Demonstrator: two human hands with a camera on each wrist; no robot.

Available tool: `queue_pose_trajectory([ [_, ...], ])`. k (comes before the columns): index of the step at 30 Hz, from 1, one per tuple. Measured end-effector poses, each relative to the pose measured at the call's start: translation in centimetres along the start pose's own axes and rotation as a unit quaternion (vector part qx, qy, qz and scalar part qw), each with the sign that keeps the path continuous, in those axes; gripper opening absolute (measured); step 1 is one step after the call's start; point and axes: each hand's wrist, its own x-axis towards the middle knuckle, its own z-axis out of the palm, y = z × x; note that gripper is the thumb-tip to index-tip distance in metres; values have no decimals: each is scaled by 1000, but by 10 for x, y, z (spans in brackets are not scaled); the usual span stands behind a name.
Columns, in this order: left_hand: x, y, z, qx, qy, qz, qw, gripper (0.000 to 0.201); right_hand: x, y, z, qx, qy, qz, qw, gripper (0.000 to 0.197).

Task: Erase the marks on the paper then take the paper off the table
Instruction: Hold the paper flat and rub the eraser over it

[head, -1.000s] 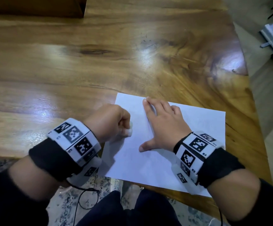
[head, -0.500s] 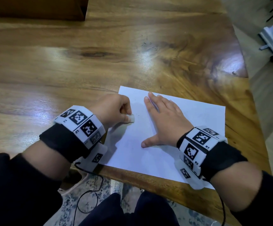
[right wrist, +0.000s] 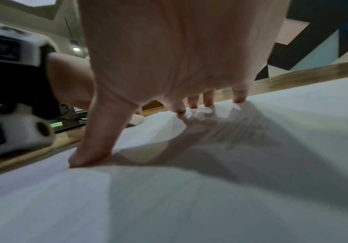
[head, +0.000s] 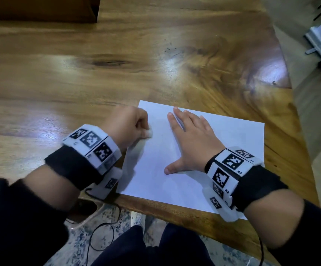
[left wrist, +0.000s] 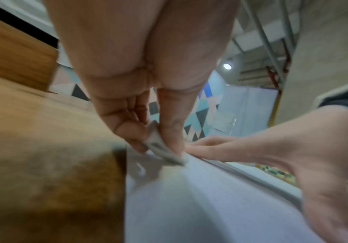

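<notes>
Wooden table (head: 155,64): one white paper (head: 223,181), right hand (head: 192,139) flat; left hand (head: 129,125) pinching one eraser (head: 149,133).

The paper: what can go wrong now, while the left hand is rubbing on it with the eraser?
1. The paper bulges between the right hand's thumb and fingers, so a hard stroke may crease or tear it.
2. The left hand pinches the eraser beside the paper's left edge; a stroke towards that edge could fold it.
3. The paper lies near the table's front edge and could slide off.
</notes>
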Motion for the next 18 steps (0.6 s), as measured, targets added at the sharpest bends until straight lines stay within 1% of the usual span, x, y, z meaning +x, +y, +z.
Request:
queue_pose_trajectory([
  [1, 1, 2, 1, -2, 36, -1, 999, 11, 0, 0, 0, 0, -1, 1, 1000, 136],
  [2, -2, 2, 3, -3, 42, -2, 999, 11, 0, 0, -1, 0, -3, 1, 1000, 136],
  [3, -8, -1, 5, -7, 20, -2, 1000, 14, 0, -1, -1, 1, -5, 2, 1000, 137],
  [4, -16, -4, 6, -4, -26, -6, 1000, 20, 0, -1, -1, 2, -4, 3, 1000, 137],
  [5, -24, -6, 6, 6, -84, -11, 996, 22, 0, -1, -1, 2, -4, 3, 1000, 137],
  [6, -26, -8, 4, 15, -127, -16, 992, 19, 0, -1, -1, 1, -5, 4, 1000, 137],
  [7, -25, -7, 2, 18, -133, -18, 991, 14, 0, -2, -1, 0, -6, 3, 1000, 137],
  [8, -19, -6, -1, 15, -108, -15, 994, 12, 0, -2, -1, 0, -5, 3, 1000, 137],
  [10, -6, -1, -2, -11, -2, -14, 1000, 11, 0, -1, -1, 2, -3, 3, 1000, 137],
  [11, -3, 2, -1, -19, 38, -14, 999, 11, 0, -1, -1, 3, -3, 3, 1000, 137],
  [12, -3, 1, 0, -18, 48, -13, 999, 11, 0, -1, 0, 4, -4, 2, 1000, 137],
  [13, -7, -1, 2, -11, 25, -9, 1000, 14, 0, -1, 0, 5, -5, 2, 1000, 137],
  [14, -14, -3, 3, -1, -21, -4, 1000, 20, 0, -1, 0, 5, -6, 1, 1000, 137],
  [15, -22, -5, 4, 14, -82, -4, 997, 21, 0, -1, 0, 5, -6, 1, 1000, 137],
  [16, -27, -6, 4, 35, -134, -4, 990, 17, 1, 0, 0, 6, -4, 2, 1000, 137],
  [17, -26, -5, 3, 47, -156, -2, 987, 14, 1, 0, 0, 7, -2, 2, 1000, 137],
  [18, -21, -3, 2, 47, -141, 4, 989, 12, 1, 0, 1, 7, -1, 2, 1000, 138],
])
